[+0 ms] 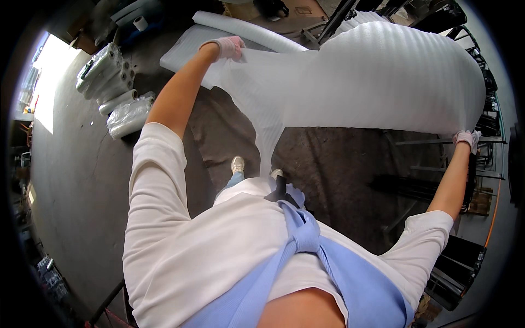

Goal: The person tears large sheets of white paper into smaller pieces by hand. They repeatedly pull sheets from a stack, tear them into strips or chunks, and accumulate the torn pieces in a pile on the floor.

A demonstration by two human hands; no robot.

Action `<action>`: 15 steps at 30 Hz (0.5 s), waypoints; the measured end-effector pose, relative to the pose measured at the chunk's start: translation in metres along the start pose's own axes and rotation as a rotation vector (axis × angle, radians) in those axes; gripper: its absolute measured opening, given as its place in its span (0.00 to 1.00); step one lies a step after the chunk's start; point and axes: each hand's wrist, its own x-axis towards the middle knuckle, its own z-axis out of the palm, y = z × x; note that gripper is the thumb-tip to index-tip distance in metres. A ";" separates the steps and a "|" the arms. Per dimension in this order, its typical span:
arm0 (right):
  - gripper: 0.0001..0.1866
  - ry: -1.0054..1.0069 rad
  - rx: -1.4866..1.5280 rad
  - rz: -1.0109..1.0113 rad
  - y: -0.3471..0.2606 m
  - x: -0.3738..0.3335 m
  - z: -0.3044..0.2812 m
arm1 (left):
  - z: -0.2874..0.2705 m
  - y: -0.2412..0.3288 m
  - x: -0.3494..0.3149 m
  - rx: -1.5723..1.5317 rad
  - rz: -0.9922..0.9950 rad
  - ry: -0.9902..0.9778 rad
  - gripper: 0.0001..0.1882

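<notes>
A wide white foam sheet (350, 93) stretches between my two arms, bulging into a broad, ribbed curve on the right. My left hand (232, 48), in a pink and white glove, is closed on the sheet's far left part. Below that hand the edge is ragged, and a narrow torn strip hangs toward my feet. On the right, my right hand (465, 138), gloved as well, grips the near right corner of the sheet, where the foam bunches up. Fingertips of both hands are partly hidden by foam and gloves.
Behind my left hand lies a white foam roll (246, 30). Several plastic-wrapped rolls (106, 71) are stacked on the floor at left. A metal rack (481, 158) with bars stands by my right arm. Dark, wrinkled sheeting (328, 158) covers the floor beneath the foam.
</notes>
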 end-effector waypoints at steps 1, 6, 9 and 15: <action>0.25 0.029 0.292 0.158 0.004 0.014 0.015 | -0.014 -0.003 -0.002 -0.001 0.012 -0.025 0.22; 0.39 0.510 1.044 0.531 -0.090 -0.061 -0.047 | -0.047 0.024 -0.001 0.142 0.176 0.010 0.16; 0.38 0.596 0.696 -0.580 -0.254 -0.175 -0.129 | -0.058 0.052 -0.018 0.307 0.345 0.134 0.16; 0.16 0.393 1.083 -1.083 -0.318 -0.285 -0.168 | -0.091 0.103 -0.115 0.708 0.271 0.262 0.18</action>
